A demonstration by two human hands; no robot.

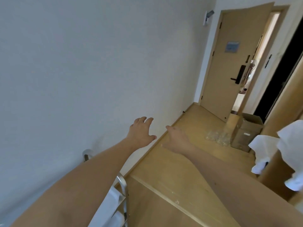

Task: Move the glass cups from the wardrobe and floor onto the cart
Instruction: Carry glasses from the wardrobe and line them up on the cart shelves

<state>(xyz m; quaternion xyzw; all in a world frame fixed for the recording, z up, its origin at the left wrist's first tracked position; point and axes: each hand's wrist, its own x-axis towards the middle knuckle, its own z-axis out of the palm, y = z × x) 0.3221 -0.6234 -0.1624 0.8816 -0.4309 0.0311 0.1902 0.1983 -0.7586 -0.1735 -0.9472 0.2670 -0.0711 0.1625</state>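
Observation:
Several clear glass cups (218, 136) stand in a cluster on the wooden floor (195, 123), beside a wooden post and a cardboard box. My left hand (141, 131) is stretched forward in the air in front of the white wall, fingers spread and holding nothing. My right hand (177, 138) is also extended, relaxed and empty, left of the cups and apart from them. A metal-framed cart (122, 185) shows only partly at the bottom, under my left forearm.
An open cardboard box (247, 130) sits just right of the cups. A wooden door (236, 63) stands ajar at the far end. White cloths (278, 149) hang over wooden furniture on the right. A light wooden surface (164, 194) lies below my arms.

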